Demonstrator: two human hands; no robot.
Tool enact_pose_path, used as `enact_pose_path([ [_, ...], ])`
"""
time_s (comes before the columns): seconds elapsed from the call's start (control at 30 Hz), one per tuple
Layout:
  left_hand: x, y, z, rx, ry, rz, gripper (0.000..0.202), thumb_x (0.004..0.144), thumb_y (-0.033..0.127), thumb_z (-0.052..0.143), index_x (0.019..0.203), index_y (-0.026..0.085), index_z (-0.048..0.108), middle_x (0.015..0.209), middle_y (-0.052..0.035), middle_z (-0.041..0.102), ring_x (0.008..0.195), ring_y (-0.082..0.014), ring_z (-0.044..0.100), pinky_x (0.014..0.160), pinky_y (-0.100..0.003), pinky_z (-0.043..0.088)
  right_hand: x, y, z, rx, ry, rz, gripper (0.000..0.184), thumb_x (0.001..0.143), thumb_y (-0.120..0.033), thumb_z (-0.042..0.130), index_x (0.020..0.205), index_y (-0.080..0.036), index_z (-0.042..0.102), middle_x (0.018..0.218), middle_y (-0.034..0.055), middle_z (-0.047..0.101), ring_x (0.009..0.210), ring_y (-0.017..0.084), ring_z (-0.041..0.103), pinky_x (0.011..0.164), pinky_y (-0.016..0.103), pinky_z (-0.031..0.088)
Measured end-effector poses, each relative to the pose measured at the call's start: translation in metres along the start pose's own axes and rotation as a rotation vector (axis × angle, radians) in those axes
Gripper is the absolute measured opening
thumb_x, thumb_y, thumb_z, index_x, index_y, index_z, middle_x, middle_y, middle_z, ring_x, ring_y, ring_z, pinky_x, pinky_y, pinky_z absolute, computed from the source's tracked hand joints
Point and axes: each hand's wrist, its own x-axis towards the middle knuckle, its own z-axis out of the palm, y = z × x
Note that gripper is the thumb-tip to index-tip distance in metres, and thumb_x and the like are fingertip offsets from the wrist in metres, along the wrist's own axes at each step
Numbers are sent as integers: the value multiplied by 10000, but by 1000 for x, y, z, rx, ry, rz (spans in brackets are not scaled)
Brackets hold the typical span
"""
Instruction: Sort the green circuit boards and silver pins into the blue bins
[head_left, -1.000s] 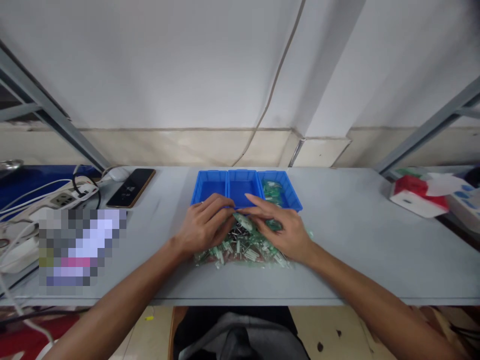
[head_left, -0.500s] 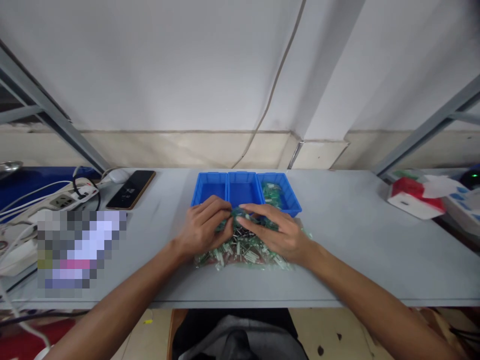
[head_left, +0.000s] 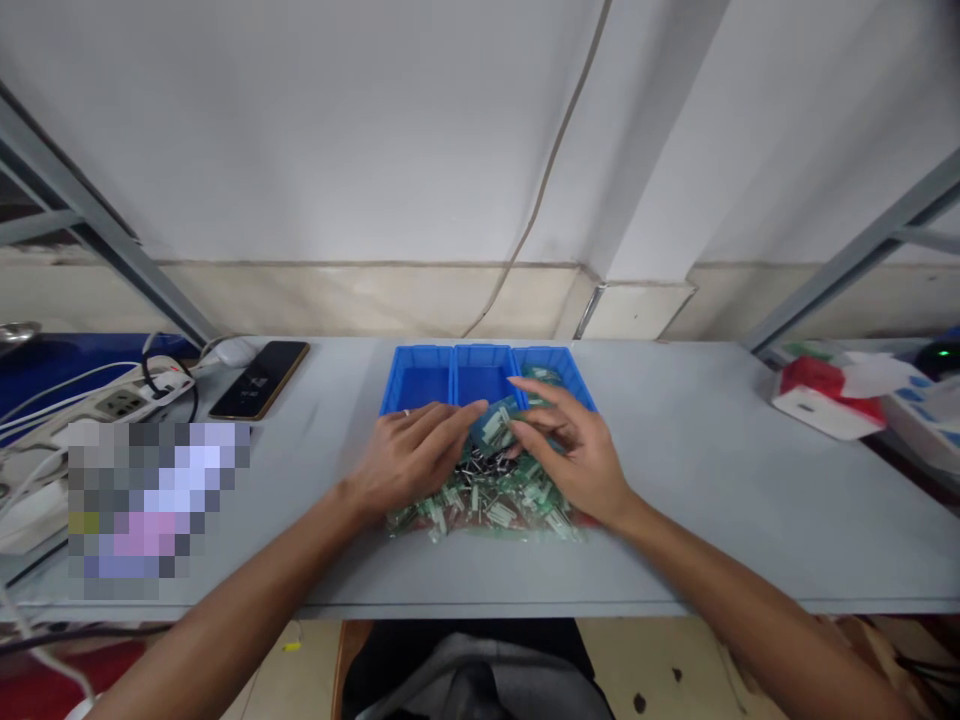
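Observation:
A heap of small green circuit boards with metal pins [head_left: 487, 500] lies on the grey table [head_left: 712, 480] in front of me. My right hand [head_left: 577, 455] pinches one small green board [head_left: 495, 425] lifted just above the heap. My left hand [head_left: 409, 460] rests on the left side of the heap, fingers stretched toward that board. Behind the heap stand three blue bins side by side: the left bin [head_left: 416, 385], the middle bin [head_left: 480, 382], and the right bin [head_left: 566, 370] with green boards inside.
A black phone [head_left: 259, 380] lies at the back left beside a white power strip [head_left: 112, 400] with cables. A red and white box [head_left: 825, 395] sits at the far right. Slanted metal frame posts [head_left: 112, 230] flank the table.
My right hand has lifted from the heap with one board pinched in its fingers and moved toward the bins. My left hand's fingers have uncurled and stretched out.

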Motion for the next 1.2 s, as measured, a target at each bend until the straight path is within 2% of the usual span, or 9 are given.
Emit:
enact_pose_path([
  [0.13,-1,-3,-1,46,-2,38,420,923,142,597,1337,153,529,969,-34,716,782,-115,673,584,-233,487,-2,-5,0,70,-72,-7,400,960,-265,596,1357,-298,562,774,-32,703,684,137,717,658,283,593],
  [0.3,-2,-5,-4,28,20,45,332,933,114,524,1253,164,596,958,-45,711,797,-127,677,600,-249,494,-5,0,-2,152,-154,-75,474,916,-246,666,1374,-308,559,990,19,731,805,165,732,729,332,620],
  [0.53,-2,0,-6,-25,0,84,311,974,223,513,1266,143,586,964,-60,717,772,-139,671,627,-272,522,7,3,-3,-95,2,-218,132,916,-282,671,1016,-300,756,1021,40,660,944,198,636,816,391,549],
  [0.63,-1,-1,-6,-10,1,52,300,975,217,516,1257,148,590,991,-62,724,802,-137,682,623,-257,519,17,6,-18,-166,114,-189,120,936,-283,640,994,-287,744,1017,40,680,978,214,637,892,417,527],
  [0.73,0,-2,-6,3,9,33,293,953,178,547,1240,147,599,1006,-56,726,819,-129,688,623,-246,513,29,18,-46,-296,217,-166,202,967,-293,580,1097,-308,734,999,44,682,955,220,633,866,404,516],
  [0.9,0,-2,-5,-20,0,41,266,933,154,565,1196,147,607,999,-52,723,819,-125,687,634,-243,531,43,46,-86,-462,19,-117,280,984,-356,523,1128,-287,752,948,58,692,819,202,629,717,346,494],
  [1.03,1,-2,-5,-17,-8,30,243,934,159,563,1172,147,614,1012,-52,716,822,-121,687,631,-238,533,45,58,-87,-505,49,-7,273,933,-417,593,1069,-255,765,959,53,753,791,207,656,692,337,499],
  [1.13,1,-2,-5,-6,-1,31,218,928,149,580,1141,142,625,998,-44,714,805,-116,681,611,-241,519,44,60,-81,-360,166,62,272,883,-425,654,993,-203,767,878,58,759,791,212,685,715,342,520],
  [1.2,1,-2,-5,1,6,37,215,918,138,597,1130,142,631,990,-41,714,787,-114,674,588,-245,503,44,61,-78,-257,169,101,264,865,-412,675,965,-186,764,889,69,765,808,221,706,738,353,539],
])
